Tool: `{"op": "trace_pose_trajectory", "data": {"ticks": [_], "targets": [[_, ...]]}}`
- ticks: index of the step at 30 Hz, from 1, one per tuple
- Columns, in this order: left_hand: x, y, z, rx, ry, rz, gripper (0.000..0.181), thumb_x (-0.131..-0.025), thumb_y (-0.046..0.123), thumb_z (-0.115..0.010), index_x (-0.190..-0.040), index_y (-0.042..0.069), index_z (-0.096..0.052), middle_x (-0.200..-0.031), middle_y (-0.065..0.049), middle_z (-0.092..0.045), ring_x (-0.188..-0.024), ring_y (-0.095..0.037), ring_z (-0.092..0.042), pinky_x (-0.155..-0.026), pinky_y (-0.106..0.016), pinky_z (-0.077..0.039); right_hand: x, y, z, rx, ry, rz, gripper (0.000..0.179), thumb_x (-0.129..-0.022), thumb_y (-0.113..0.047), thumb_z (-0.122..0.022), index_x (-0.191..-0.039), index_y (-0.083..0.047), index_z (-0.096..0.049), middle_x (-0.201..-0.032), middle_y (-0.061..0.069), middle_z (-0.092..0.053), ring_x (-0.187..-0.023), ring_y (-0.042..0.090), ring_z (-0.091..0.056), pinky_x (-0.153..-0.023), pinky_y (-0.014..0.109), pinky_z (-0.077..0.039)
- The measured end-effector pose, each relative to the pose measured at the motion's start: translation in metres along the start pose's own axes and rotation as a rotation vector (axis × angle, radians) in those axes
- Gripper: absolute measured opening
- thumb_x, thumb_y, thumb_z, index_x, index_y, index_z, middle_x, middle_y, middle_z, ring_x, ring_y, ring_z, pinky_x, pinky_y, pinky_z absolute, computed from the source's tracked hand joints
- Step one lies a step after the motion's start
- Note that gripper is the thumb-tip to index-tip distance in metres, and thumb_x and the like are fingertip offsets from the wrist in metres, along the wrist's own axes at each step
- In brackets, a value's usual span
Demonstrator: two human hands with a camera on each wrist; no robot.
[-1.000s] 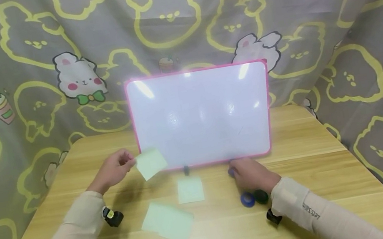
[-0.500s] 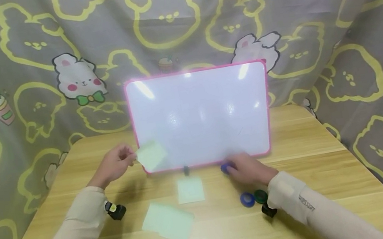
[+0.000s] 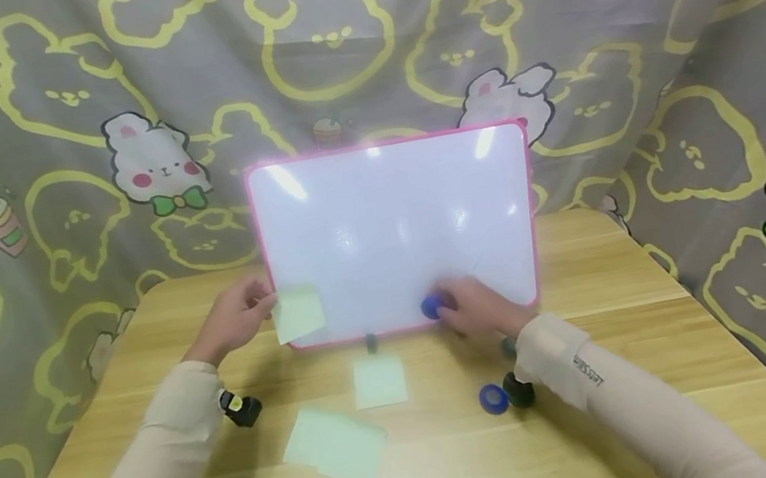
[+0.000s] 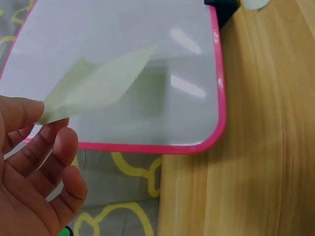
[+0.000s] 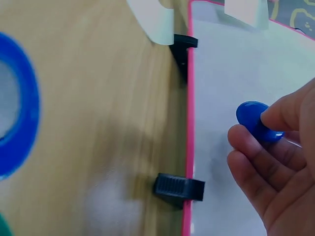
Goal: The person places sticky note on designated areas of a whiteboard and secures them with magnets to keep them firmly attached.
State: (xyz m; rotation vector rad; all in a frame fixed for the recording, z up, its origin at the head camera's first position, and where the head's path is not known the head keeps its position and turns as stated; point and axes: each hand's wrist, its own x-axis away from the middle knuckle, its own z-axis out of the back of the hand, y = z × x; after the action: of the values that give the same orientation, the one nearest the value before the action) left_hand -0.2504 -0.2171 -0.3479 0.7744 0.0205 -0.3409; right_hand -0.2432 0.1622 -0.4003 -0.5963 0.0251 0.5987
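Between thumb and fingers, my left hand pinches the edge of a pale green sticky note. The note overlaps the lower left corner of the pink-framed whiteboard in the head view. The left wrist view shows the note bent, its far part standing off the board above its own shadow. My right hand holds a round blue magnet between thumb and fingers, in front of the board's lower edge, right of its middle.
Black feet support the board's bottom edge. On the wooden table lie a single sticky note, overlapping notes nearer me, another blue magnet and a green one partly behind my right sleeve. A patterned curtain hangs behind.
My right hand has lifted the blue magnet from near the table up in front of the board, moving leftward. My left hand has shifted slightly up, and its note now hangs straighter over the board's corner.
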Motion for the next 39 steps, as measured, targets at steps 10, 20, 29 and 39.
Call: {"op": "trace_pose_trajectory", "data": {"ticks": [10, 20, 29, 39], "targets": [[-0.008, 0.006, 0.001, 0.015, 0.083, 0.017, 0.010, -0.090, 0.016, -0.052, -0.094, 0.006, -0.054, -0.089, -0.010, -0.059, -0.082, -0.027, -0.057, -0.072, -0.039, -0.049, -0.023, -0.003, 0.005, -0.030, 0.025, -0.010, 0.013, -0.084, -0.014, -0.061, -0.096, -0.014, -0.058, -0.076, -0.004, -0.056, -0.064, 0.011, -0.053, -0.063, 0.028, -0.046], [-0.014, 0.007, 0.004, -0.031, 0.115, 0.000, 0.027, -0.093, 0.024, -0.050, -0.111, 0.007, -0.062, -0.105, -0.011, -0.062, -0.083, -0.026, -0.057, -0.072, -0.040, -0.048, -0.040, -0.005, 0.010, -0.003, 0.068, 0.025, 0.015, -0.082, -0.014, -0.062, -0.097, -0.011, -0.060, -0.082, -0.004, -0.057, -0.074, 0.012, -0.053, -0.068, 0.028, -0.046], [-0.019, 0.006, 0.006, -0.012, 0.111, 0.033, 0.032, -0.086, 0.021, -0.059, -0.117, 0.013, -0.059, -0.111, -0.015, -0.059, -0.092, -0.029, -0.059, -0.067, -0.040, -0.052, -0.052, -0.010, 0.017, -0.021, 0.098, 0.049, 0.016, -0.081, -0.011, -0.063, -0.096, -0.006, -0.061, -0.081, 0.001, -0.058, -0.074, 0.016, -0.053, -0.068, 0.030, -0.047], [-0.026, 0.006, 0.007, -0.009, 0.127, 0.062, 0.041, -0.083, 0.010, -0.060, -0.123, 0.013, -0.052, -0.122, -0.018, -0.051, -0.093, -0.032, -0.059, -0.062, -0.038, -0.053, -0.064, -0.017, 0.021, -0.006, 0.137, 0.060, 0.022, -0.082, -0.014, -0.062, -0.102, -0.005, -0.061, -0.093, 0.006, -0.062, -0.087, 0.020, -0.056, -0.079, 0.035, -0.046]]}}
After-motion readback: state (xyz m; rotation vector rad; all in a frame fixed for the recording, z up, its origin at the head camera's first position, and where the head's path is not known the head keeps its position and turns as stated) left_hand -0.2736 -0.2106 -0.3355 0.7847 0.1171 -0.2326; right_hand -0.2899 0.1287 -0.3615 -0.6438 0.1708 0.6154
